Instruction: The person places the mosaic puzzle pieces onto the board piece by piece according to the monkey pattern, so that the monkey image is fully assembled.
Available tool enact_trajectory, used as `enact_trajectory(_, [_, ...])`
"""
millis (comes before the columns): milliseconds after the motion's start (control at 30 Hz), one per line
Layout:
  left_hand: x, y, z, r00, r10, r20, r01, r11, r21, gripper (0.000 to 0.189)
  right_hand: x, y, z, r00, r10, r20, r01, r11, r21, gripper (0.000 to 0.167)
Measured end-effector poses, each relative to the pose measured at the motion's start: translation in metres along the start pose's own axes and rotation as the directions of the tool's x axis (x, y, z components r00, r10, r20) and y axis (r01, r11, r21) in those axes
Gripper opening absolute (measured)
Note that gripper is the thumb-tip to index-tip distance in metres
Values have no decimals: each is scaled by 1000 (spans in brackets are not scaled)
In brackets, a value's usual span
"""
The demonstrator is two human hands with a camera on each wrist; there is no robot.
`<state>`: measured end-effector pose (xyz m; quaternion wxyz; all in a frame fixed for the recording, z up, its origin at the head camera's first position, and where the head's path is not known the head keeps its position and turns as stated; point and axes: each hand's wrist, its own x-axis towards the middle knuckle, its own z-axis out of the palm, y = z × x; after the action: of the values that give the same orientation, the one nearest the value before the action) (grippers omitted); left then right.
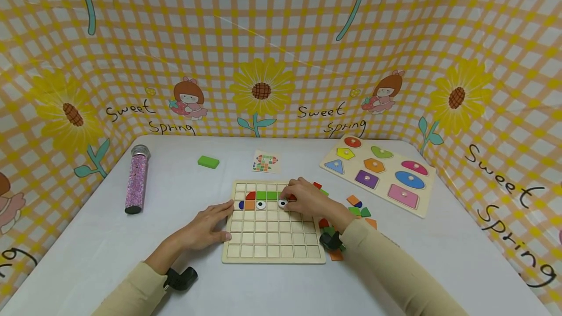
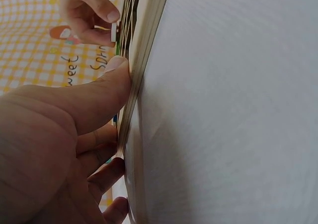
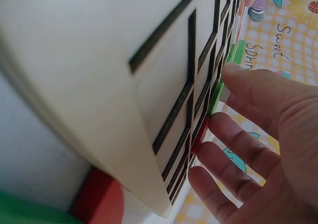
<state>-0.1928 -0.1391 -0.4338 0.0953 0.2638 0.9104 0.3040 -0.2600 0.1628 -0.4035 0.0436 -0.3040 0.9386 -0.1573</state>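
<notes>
A wooden grid board (image 1: 272, 251) lies in front of me on the table. My left hand (image 1: 205, 227) rests at its left edge, with thumb and fingertips touching the rim. Between thumb and fingers, my right hand (image 1: 307, 199) pinches a white eye tile (image 1: 282, 204) with a black dot, over the board's second row of pieces. Left of it sits another eye tile (image 1: 261, 205), then an orange square (image 1: 249, 205) and a blue rounded piece (image 1: 241, 205). Above them are a red curved piece (image 1: 251, 196) and green squares (image 1: 266, 195). My right fingers partly cover a red piece (image 3: 200, 134).
Loose coloured pieces (image 1: 354, 201) are scattered right of the board. Behind it lie a picture card (image 1: 266, 161) and a green block (image 1: 208, 162). A glittery pink microphone (image 1: 137, 179) is at left, a shape puzzle board (image 1: 382, 194) at back right.
</notes>
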Motion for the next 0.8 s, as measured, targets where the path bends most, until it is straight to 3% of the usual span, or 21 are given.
enact_trajectory(800, [0, -1, 0, 1000, 13, -7, -13, 1000, 10, 72, -2, 3, 1, 999, -31, 11, 31, 999, 13, 20])
